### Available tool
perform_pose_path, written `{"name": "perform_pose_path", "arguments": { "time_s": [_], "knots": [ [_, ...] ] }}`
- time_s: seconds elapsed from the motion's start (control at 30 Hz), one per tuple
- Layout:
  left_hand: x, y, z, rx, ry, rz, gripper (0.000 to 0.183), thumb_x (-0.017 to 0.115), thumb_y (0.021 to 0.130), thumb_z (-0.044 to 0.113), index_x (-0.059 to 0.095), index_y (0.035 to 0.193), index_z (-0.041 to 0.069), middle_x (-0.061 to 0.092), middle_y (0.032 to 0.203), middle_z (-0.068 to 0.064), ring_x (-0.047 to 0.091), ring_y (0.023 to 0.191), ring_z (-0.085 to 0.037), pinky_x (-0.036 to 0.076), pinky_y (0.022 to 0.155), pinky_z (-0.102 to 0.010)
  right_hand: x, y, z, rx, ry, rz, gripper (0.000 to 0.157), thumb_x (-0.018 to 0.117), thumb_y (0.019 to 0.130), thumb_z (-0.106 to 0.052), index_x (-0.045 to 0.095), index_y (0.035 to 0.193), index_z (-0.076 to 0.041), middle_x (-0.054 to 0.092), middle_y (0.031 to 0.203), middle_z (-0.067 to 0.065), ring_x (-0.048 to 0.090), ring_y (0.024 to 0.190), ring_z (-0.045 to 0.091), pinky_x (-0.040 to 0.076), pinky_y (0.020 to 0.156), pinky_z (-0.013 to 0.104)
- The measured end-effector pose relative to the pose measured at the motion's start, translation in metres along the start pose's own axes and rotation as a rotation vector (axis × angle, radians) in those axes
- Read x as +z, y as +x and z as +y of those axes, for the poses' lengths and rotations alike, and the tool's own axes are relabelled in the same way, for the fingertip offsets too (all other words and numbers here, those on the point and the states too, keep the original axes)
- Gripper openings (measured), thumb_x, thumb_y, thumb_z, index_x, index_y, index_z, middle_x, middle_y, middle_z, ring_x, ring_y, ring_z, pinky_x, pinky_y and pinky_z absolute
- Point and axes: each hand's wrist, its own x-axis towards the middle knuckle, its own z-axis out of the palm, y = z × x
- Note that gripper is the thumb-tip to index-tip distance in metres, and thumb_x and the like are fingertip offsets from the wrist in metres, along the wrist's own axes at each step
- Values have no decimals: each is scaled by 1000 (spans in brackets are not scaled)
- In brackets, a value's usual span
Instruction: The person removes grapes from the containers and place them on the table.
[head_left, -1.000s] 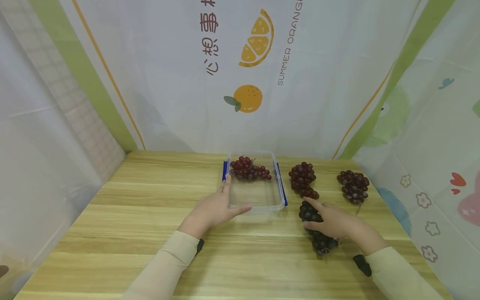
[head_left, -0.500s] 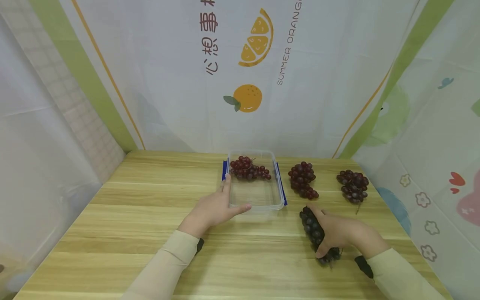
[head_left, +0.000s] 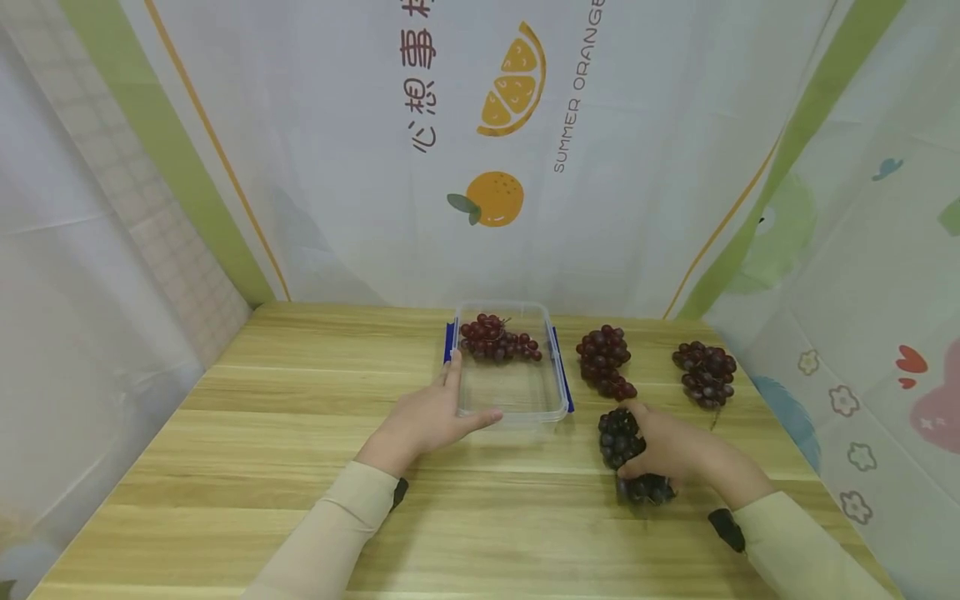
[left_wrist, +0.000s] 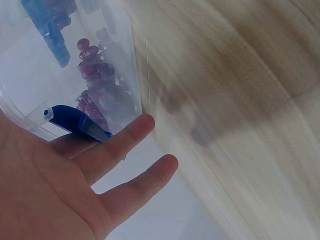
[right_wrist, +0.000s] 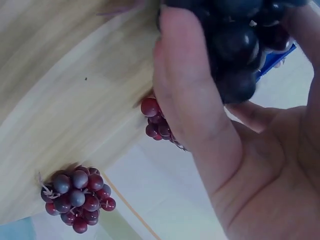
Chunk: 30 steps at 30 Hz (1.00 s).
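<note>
A clear plastic container point(head_left: 551, 412) with blue side latches stands near the back of the table, holding a bunch of red grapes point(head_left: 497, 342). My left hand point(head_left: 422, 423) rests against its left side and near corner, thumb and fingers straight and spread; the left wrist view shows the fingers beside a blue latch point(left_wrist: 75, 120). To the right of the container, my right hand point(head_left: 667, 446) grips a bunch of dark grapes point(head_left: 619, 437), fingers and thumb curled round it. Seen up close, these dark grapes point(right_wrist: 235, 47) fill the grasp; the palm hides part of them.
Behind the right hand lies another bunch of red grapes point(head_left: 602, 360). A further red bunch point(head_left: 705, 372) is near the table's right edge. Printed curtains point(head_left: 360, 208) close off the back and sides of the wooden table point(head_left: 300, 400).
My right hand has closed its fingers round the dark grapes; the bunch has turned and its near end has shifted slightly away from me. My left hand and the container have stayed put.
</note>
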Motion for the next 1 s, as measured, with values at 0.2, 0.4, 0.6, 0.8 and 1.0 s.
{"name": "perform_pose_path", "arguments": {
  "time_s": [0.2, 0.4, 0.6, 0.8, 1.0],
  "knots": [
    [-1, 0, 1, 6, -7, -7, 122, 36, 72, 94, -22, 153, 24, 21, 163, -9, 59, 125, -34, 45, 49, -31, -6, 2, 1, -13, 32, 26, 91, 83, 79, -28, 29, 147, -2, 46, 137, 32, 62, 58, 20, 55, 51, 38],
    [-1, 0, 1, 12, 4, -7, 122, 36, 73, 94, -22, 154, 23, 23, 162, -10, 71, 99, -32, 45, 49, -33, -11, -2, -1, -39, -7, 24, 85, 86, 74, -27, 38, 140, -4, 48, 135, 27, 61, 65, 21, 53, 51, 34],
    [-1, 1, 0, 13, 27, -1, 123, 35, 73, 93, -16, 157, 19, 22, 162, -10, 71, 92, -30, 46, 54, -32, -18, -9, -4, -100, -144, 47, 94, 86, 71, -43, 40, 140, 2, 43, 140, 29, 60, 108, 37, 54, 79, 48],
    [-1, 0, 0, 15, 28, 5, 124, 35, 72, 94, -15, 157, 18, 24, 162, -10, 68, 107, -33, 45, 51, -32, -18, -12, -6, -73, -224, -23, 80, 82, 70, -56, 53, 126, -5, 51, 129, 18, 58, 107, 31, 51, 82, 48],
    [-1, 0, 0, 12, 18, 5, 123, 35, 73, 94, -17, 156, 20, 21, 163, -9, 69, 104, -32, 44, 50, -33, -16, -12, -6, -26, -234, -47, 95, 80, 70, -60, 49, 134, 2, 50, 134, 22, 54, 118, 41, 49, 89, 55]
  ]
}}
